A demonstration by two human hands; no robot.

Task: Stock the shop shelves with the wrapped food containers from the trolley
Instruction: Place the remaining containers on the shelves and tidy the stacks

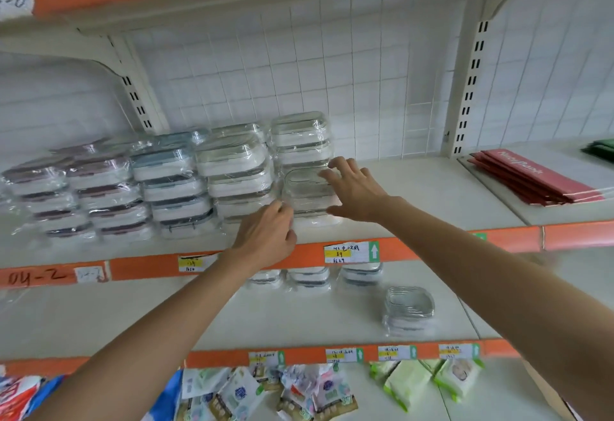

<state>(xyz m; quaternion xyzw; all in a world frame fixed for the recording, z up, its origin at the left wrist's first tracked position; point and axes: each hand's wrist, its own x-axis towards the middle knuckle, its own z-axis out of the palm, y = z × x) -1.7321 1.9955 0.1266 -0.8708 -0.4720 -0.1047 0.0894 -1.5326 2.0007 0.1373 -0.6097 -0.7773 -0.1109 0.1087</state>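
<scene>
Both hands reaching to wrapped container stack (pixel 307 194) at frame centre on shelf (pixel 432 188); right hand (pixel 352 188) lying spread, fingers straight against it; left hand (pixel 269 234) pinching wrap at stack's lower left.

Bright, even, shadowless light; glare on the plastic wrap (pixel 239 158); edges bowed and slightly blurred.

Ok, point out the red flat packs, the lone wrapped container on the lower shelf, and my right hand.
red flat packs (pixel 531 176), head view, top face.
lone wrapped container (pixel 409 307), head view, lid.
right hand (pixel 357 189), head view, back of the hand.
</scene>
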